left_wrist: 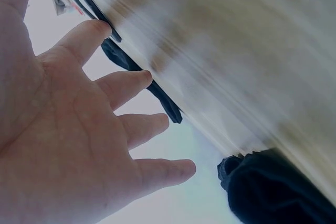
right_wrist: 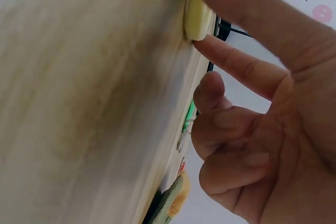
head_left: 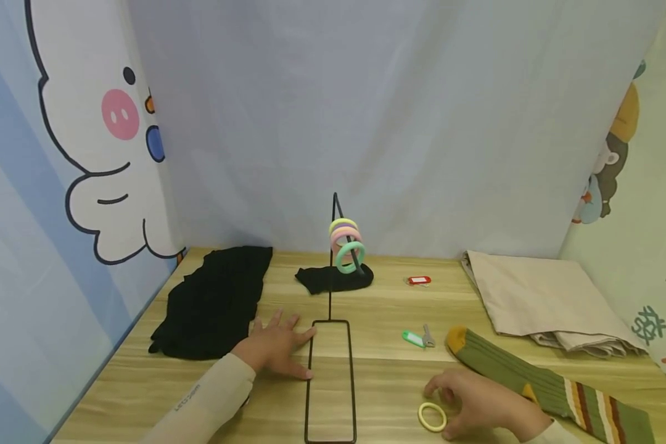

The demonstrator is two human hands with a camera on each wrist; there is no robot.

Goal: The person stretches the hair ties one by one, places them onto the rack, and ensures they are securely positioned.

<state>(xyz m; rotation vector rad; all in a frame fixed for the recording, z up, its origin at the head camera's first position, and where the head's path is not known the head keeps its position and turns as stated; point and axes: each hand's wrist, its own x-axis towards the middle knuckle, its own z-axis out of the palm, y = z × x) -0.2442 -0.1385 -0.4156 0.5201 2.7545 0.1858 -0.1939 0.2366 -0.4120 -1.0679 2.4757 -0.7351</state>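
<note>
You have a wooden table (head_left: 377,382) carrying a black wire stand (head_left: 331,382) at bottom centre, black cloth (head_left: 213,302) at left, a beige folded cloth (head_left: 538,296) at right, a striped green sock (head_left: 538,382) lower right, a yellow ring (head_left: 432,417), and green (head_left: 413,338) and red (head_left: 419,280) key tags mid-frame.

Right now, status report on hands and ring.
Left hand flat by rack base. Right hand pinching yellow ring on table. Nothing between ring and rack.

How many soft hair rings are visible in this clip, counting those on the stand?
4. Three hang on the black wire stand: yellow ring on top, pink ring, green ring lowest. A fourth, the pale yellow ring, lies on the table at the right hand. None seems hidden.
</note>
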